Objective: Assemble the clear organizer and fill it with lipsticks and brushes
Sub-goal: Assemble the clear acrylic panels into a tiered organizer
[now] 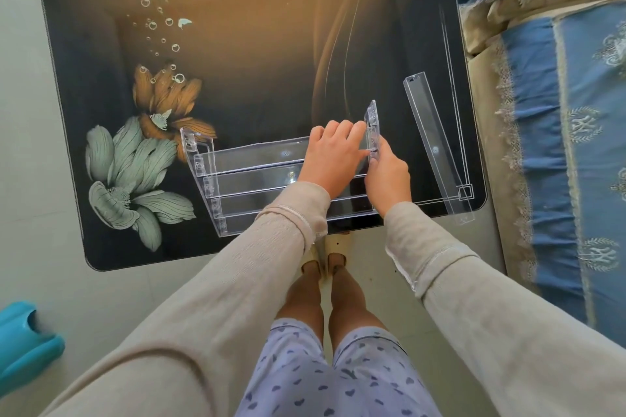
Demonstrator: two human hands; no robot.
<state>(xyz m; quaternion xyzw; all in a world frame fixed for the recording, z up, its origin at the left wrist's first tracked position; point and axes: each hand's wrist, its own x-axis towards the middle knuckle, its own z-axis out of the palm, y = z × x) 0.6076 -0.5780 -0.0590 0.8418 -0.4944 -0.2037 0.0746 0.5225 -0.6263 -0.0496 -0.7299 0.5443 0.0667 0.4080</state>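
Observation:
A clear plastic organizer point(250, 176) with stepped tiers lies on the dark flower-printed table point(257, 54) near its front edge. Its left side panel point(200, 176) is attached. My left hand point(333, 154) rests curled over the tiers' right end, holding them. My right hand point(386, 176) grips the clear right side panel point(372, 122), held upright against the tier ends. A loose clear tier strip point(437, 149) lies to the right near the table's corner. No lipsticks or brushes are in view.
A blue patterned bedspread point(559, 112) borders the table's right side. A turquoise plastic object point(23, 342) sits on the floor at lower left. My legs and feet stand just below the table's front edge.

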